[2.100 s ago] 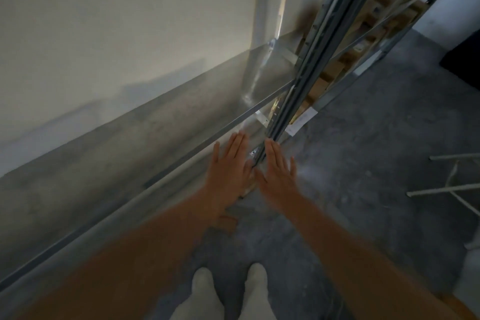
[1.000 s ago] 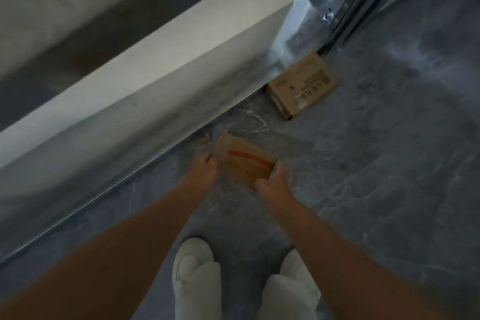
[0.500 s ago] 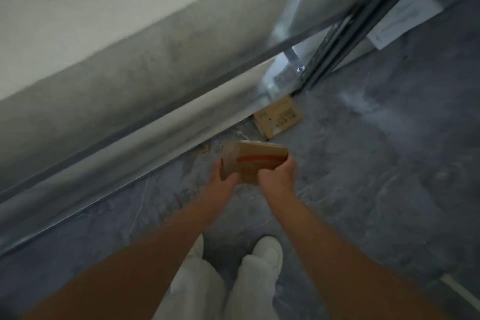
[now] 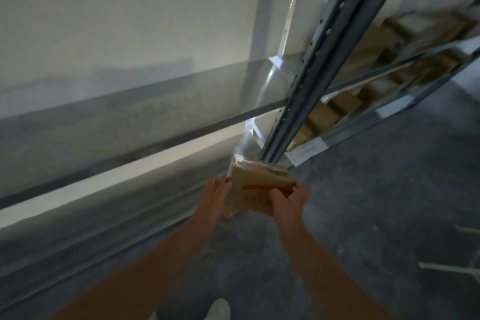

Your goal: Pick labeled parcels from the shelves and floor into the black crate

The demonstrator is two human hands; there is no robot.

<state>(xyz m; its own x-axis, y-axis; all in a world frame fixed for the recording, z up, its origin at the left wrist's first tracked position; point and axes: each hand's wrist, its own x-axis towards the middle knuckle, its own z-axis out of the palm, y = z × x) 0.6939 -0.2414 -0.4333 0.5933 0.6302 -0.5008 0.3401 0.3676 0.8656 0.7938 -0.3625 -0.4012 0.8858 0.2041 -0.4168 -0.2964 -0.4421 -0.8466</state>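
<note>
I hold a small brown cardboard parcel (image 4: 255, 189) with a red stripe in both hands, lifted off the floor in front of the shelf post. My left hand (image 4: 215, 196) grips its left edge and my right hand (image 4: 288, 200) grips its right edge. Several more brown parcels (image 4: 324, 114) lie on the lower shelves at the right. No black crate shows in this view. The picture is blurred by motion.
A grey metal shelf upright (image 4: 319, 57) rises just beyond the parcel. A bare metal shelf board (image 4: 117, 122) runs along the left. A white paper label (image 4: 306, 153) hangs on the low shelf edge. Grey concrete floor (image 4: 376, 202) spreads right, with white bars (image 4: 446, 267) at the edge.
I bent down, took the parcel from the floor with both hands and raised it. My view has swung up from the floor toward the shelves; the second floor parcel is out of sight.
</note>
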